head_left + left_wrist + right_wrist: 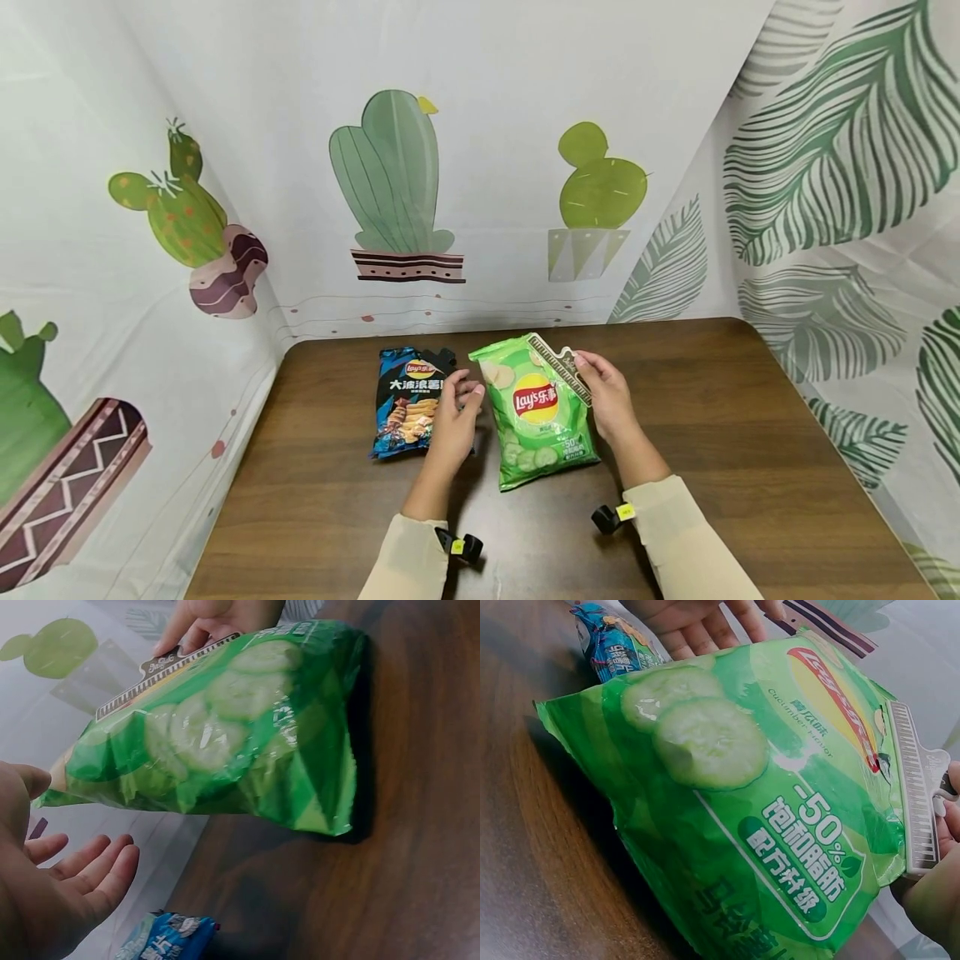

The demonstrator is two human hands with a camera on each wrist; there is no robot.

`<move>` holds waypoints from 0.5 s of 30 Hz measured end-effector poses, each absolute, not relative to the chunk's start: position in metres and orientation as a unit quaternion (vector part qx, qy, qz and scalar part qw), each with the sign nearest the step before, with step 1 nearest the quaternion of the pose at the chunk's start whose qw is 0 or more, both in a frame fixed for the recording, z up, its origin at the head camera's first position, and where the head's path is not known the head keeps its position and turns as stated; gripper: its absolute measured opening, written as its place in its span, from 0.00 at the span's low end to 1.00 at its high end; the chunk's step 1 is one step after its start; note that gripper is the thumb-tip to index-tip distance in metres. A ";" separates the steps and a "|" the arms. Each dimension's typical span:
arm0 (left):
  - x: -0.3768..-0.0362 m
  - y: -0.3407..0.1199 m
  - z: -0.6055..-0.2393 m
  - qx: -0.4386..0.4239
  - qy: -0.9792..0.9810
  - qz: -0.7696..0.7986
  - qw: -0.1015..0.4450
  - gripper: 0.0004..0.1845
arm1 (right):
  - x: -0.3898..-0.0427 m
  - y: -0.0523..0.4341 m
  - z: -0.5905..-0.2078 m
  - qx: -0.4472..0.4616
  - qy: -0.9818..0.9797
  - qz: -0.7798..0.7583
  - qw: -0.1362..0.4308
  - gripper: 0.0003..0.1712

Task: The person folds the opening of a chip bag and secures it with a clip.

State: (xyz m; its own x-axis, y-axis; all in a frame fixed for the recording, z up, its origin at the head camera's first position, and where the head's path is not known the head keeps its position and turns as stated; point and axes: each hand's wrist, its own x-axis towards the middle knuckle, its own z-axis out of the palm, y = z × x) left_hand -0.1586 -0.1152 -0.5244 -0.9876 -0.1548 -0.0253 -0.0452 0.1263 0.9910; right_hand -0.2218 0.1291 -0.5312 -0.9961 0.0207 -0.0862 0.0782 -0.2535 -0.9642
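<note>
My right hand [609,398] pinches the sealing clip [561,367] on the top edge of the green chip bag [536,414], which stands tilted on the bench [750,433]. My left hand [456,421] hovers beside it, fingers [105,871] apart, holding nothing. With only that pinch steadying it, the bag could tip or the clip slide off. Only the head view shows a dark clip atop the blue chip bag [408,402].

Glossy plastic green bag [536,417]; matt wood table [750,433].
</note>
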 end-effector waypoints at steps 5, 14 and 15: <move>-0.155 -0.109 -0.529 0.061 -0.746 -0.663 0.024 0.28 | -0.223 0.130 -0.532 0.052 0.614 -0.787 0.013 0.27; -0.151 -0.104 -0.540 0.037 -0.750 -0.661 0.003 0.30 | -0.226 0.136 -0.538 0.082 0.613 -0.785 0.024 0.28; -0.150 -0.103 -0.541 0.035 -0.754 -0.656 0.002 0.30 | -0.226 0.137 -0.539 0.085 0.612 -0.786 0.027 0.28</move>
